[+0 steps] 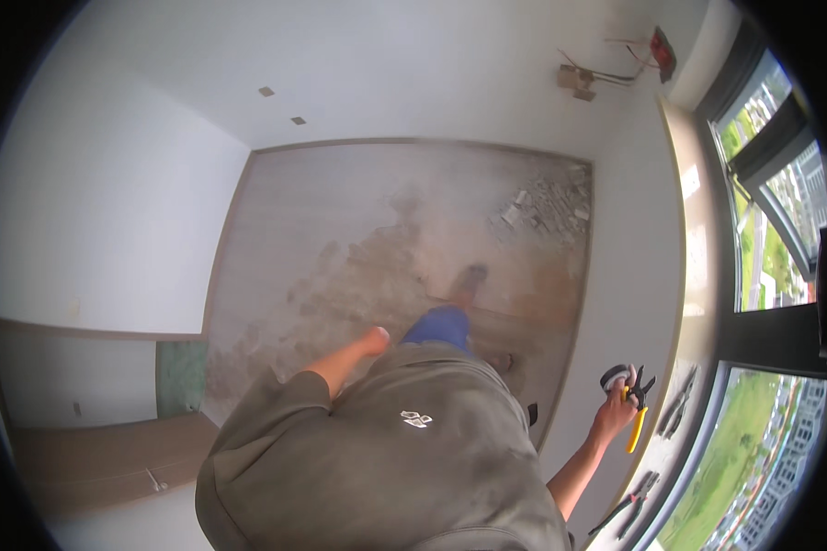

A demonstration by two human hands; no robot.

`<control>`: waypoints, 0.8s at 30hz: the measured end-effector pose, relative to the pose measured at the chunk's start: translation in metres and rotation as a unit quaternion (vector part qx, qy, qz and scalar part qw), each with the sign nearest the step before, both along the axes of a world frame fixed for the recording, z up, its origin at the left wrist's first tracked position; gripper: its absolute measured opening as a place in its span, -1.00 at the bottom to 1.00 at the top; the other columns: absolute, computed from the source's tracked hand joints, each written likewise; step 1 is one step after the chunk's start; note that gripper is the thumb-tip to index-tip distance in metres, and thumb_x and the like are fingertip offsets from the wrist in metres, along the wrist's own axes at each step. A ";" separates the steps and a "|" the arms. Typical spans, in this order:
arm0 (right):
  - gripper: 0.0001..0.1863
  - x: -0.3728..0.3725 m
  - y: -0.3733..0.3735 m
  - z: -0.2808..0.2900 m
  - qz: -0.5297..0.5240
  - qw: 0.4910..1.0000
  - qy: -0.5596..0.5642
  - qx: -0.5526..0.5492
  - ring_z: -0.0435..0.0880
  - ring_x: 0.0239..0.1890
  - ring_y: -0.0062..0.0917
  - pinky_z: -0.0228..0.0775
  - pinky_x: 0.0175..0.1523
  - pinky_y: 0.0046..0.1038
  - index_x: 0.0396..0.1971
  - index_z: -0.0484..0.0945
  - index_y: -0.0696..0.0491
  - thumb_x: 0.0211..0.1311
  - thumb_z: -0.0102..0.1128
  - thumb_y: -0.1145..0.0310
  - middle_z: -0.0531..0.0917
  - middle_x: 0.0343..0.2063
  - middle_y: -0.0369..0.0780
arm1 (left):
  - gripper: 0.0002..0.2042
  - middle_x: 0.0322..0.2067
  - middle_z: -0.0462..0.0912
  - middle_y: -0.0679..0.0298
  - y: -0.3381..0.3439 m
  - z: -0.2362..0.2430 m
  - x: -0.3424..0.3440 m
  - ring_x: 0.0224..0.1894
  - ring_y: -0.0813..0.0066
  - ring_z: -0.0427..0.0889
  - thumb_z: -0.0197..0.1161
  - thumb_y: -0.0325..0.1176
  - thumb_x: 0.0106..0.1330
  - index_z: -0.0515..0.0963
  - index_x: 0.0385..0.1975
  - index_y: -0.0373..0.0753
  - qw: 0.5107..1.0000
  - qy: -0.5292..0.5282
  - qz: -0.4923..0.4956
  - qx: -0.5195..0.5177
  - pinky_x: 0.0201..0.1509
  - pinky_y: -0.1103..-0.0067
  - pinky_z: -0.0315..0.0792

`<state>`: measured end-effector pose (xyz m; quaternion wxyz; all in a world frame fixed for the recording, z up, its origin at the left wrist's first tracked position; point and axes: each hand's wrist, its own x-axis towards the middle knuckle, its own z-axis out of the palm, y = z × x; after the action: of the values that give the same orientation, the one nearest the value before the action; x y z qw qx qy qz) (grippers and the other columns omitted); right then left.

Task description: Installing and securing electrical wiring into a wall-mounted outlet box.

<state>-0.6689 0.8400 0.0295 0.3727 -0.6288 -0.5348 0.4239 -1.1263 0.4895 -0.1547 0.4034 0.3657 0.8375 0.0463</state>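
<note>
My right hand is at the window sill, closed around yellow-handled wire strippers and a black roll of tape. On the sill beside it lie dark-handled pliers. Closer to me are pliers with red and black handles, spread apart on the same ledge. My left hand hangs low in front of my body, over the floor. Its fingers are too small and blurred to make out.
Rubble is heaped in the far right corner of the dusty floor. Wires dangle from a box and a red box on the wall. An open window pane stands at right; a brown wooden door is at lower left.
</note>
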 end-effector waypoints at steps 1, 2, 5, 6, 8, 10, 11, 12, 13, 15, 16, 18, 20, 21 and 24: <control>-0.62 -0.004 0.005 0.009 0.007 0.999 -0.039 0.003 0.42 -0.41 -0.70 0.29 -0.31 -0.61 0.11 0.50 0.15 0.31 0.10 0.37 0.52 -0.47 -0.37 | -0.85 -0.63 0.59 0.20 -0.006 -0.005 -0.003 -0.57 0.41 0.60 0.10 -0.35 0.07 0.60 -0.57 -0.22 0.996 0.026 -0.082 0.005 -0.47 0.41 0.46; -0.62 -0.015 0.010 0.012 -0.010 0.997 -0.066 0.028 0.44 -0.43 -0.67 0.32 -0.33 -0.57 0.07 0.52 0.17 0.32 0.10 0.34 0.54 -0.50 -0.33 | -0.85 -0.63 0.59 0.20 -0.014 -0.007 -0.009 -0.57 0.41 0.60 0.10 -0.35 0.07 0.60 -0.57 -0.22 0.996 0.015 -0.091 0.002 -0.47 0.41 0.46; -0.65 -0.014 0.030 0.001 -0.057 0.984 -0.112 0.127 0.59 -0.39 -0.65 0.44 -0.25 -0.56 -0.02 0.56 0.25 0.31 0.12 0.33 0.68 -0.38 -0.23 | -0.86 -0.66 0.56 0.20 0.026 -0.005 -0.021 -0.58 0.42 0.59 0.10 -0.34 0.06 0.58 -0.58 -0.23 0.999 0.018 -0.034 -0.001 -0.49 0.40 0.45; -0.65 -0.013 0.037 0.006 -0.068 0.982 -0.124 0.125 0.59 -0.39 -0.65 0.44 -0.25 -0.56 -0.02 0.56 0.25 0.31 0.12 0.33 0.68 -0.38 -0.23 | -0.83 -0.51 0.58 0.08 0.044 -0.005 -0.025 -0.42 0.21 0.60 0.10 -0.33 0.08 0.59 -0.52 -0.26 0.999 -0.004 0.022 -0.044 -0.33 0.31 0.47; -0.66 -0.020 0.045 0.026 -0.078 0.989 -0.116 0.046 0.62 -0.34 -0.66 0.45 -0.22 -0.58 -0.06 0.58 0.26 0.28 0.17 0.33 0.70 -0.29 -0.19 | -0.80 -0.36 0.61 -0.04 0.059 -0.016 -0.044 -0.25 -0.01 0.61 0.10 -0.31 0.11 0.60 -0.46 -0.30 0.994 -0.028 0.064 -0.089 -0.17 0.22 0.48; -0.66 -0.031 0.055 0.030 -0.098 0.986 -0.116 0.073 0.61 -0.35 -0.66 0.45 -0.24 -0.59 -0.07 0.59 0.26 0.27 0.20 0.33 0.71 -0.30 -0.19 | -0.76 -0.29 0.61 -0.05 0.074 -0.026 -0.074 -0.19 0.00 0.60 0.08 -0.26 0.13 0.59 -0.41 -0.29 0.998 -0.056 -0.039 -0.013 -0.14 0.23 0.48; -0.67 -0.038 0.064 0.033 -0.110 0.983 -0.108 0.101 0.61 -0.36 -0.66 0.44 -0.25 -0.60 -0.08 0.60 0.25 0.25 0.22 0.34 0.71 -0.30 -0.18 | -0.77 -0.27 0.61 -0.03 0.094 -0.031 -0.087 -0.17 0.01 0.60 0.10 -0.27 0.13 0.59 -0.39 -0.28 0.995 -0.055 -0.061 -0.052 -0.14 0.25 0.48; -0.67 -0.047 0.071 0.041 -0.124 0.977 -0.160 0.067 0.61 -0.34 -0.65 0.45 -0.23 -0.59 -0.08 0.60 0.25 0.23 0.26 0.36 0.71 -0.29 -0.18 | -0.78 -0.24 0.62 -0.01 0.110 -0.033 -0.100 -0.14 0.02 0.60 0.12 -0.27 0.13 0.60 -0.38 -0.26 0.991 -0.051 -0.083 -0.088 -0.13 0.26 0.49; -0.67 -0.055 0.079 0.042 -0.125 0.974 -0.166 0.094 0.62 -0.33 -0.63 0.46 -0.20 -0.59 -0.09 0.61 0.25 0.22 0.27 0.35 0.71 -0.28 -0.18 | -0.83 -0.37 0.61 0.11 0.108 -0.050 -0.123 -0.32 0.23 0.60 0.10 -0.34 0.14 0.60 -0.39 -0.23 0.966 0.040 -0.257 -0.008 -0.31 0.35 0.49; -0.67 -0.072 0.092 0.042 -0.158 0.969 -0.162 0.101 0.65 -0.30 -0.60 0.47 -0.17 -0.56 -0.11 0.61 0.25 0.21 0.28 0.35 0.71 -0.26 -0.17 | -0.85 -0.48 0.61 0.25 0.131 -0.071 -0.154 -0.48 0.44 0.60 0.08 -0.40 0.18 0.61 -0.39 -0.19 0.974 0.024 -0.225 0.014 -0.49 0.45 0.50; -0.67 -0.081 0.096 0.044 -0.180 0.963 -0.167 0.107 0.65 -0.30 -0.60 0.47 -0.17 -0.56 -0.11 0.61 0.25 0.21 0.28 0.35 0.71 -0.26 -0.17 | -0.85 -0.47 0.60 0.28 0.154 -0.064 -0.165 -0.46 0.45 0.59 0.08 -0.40 0.21 0.61 -0.36 -0.20 0.995 -0.085 -0.014 -0.046 -0.49 0.46 0.50; -0.69 -0.097 0.103 0.051 -0.196 0.954 -0.207 0.088 0.66 -0.27 -0.56 0.48 -0.15 -0.54 -0.13 0.62 0.25 0.20 0.28 0.35 0.71 -0.23 -0.15 | -0.85 -0.44 0.60 0.28 0.194 -0.047 -0.190 -0.45 0.45 0.59 0.07 -0.40 0.24 0.59 -0.31 -0.20 0.991 -0.118 0.052 -0.030 -0.49 0.48 0.50; -0.68 -0.119 0.114 0.061 -0.216 0.951 -0.204 0.090 0.66 -0.25 -0.54 0.49 -0.14 -0.52 -0.13 0.61 0.26 0.20 0.28 0.35 0.70 -0.21 -0.13 | -0.83 -0.41 0.59 0.28 0.225 -0.044 -0.224 -0.44 0.46 0.59 0.06 -0.39 0.27 0.57 -0.25 -0.20 0.980 -0.147 0.132 -0.017 -0.49 0.50 0.50; -0.67 -0.128 0.121 0.064 -0.227 0.949 -0.200 0.088 0.66 -0.22 -0.53 0.50 -0.12 -0.51 -0.12 0.60 0.27 0.20 0.28 0.35 0.69 -0.19 -0.12 | -0.81 -0.38 0.60 0.29 0.243 -0.044 -0.241 -0.45 0.46 0.59 0.05 -0.37 0.30 0.54 -0.17 -0.19 0.976 -0.170 0.136 -0.008 -0.49 0.51 0.50; -0.64 -0.157 0.134 0.080 -0.230 0.949 -0.193 0.097 0.65 -0.18 -0.50 0.51 -0.10 -0.50 -0.10 0.57 0.29 0.19 0.28 0.35 0.67 -0.19 -0.08 | -0.78 -0.32 0.60 0.27 0.295 -0.027 -0.276 -0.44 0.45 0.59 0.03 -0.35 0.33 0.50 -0.08 -0.19 0.964 -0.209 0.166 -0.013 -0.48 0.52 0.51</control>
<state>-0.8261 0.9737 0.1093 0.4089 -0.7654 -0.4758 0.1433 -1.4025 0.7850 -0.1815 0.5608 0.1985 0.7840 0.1773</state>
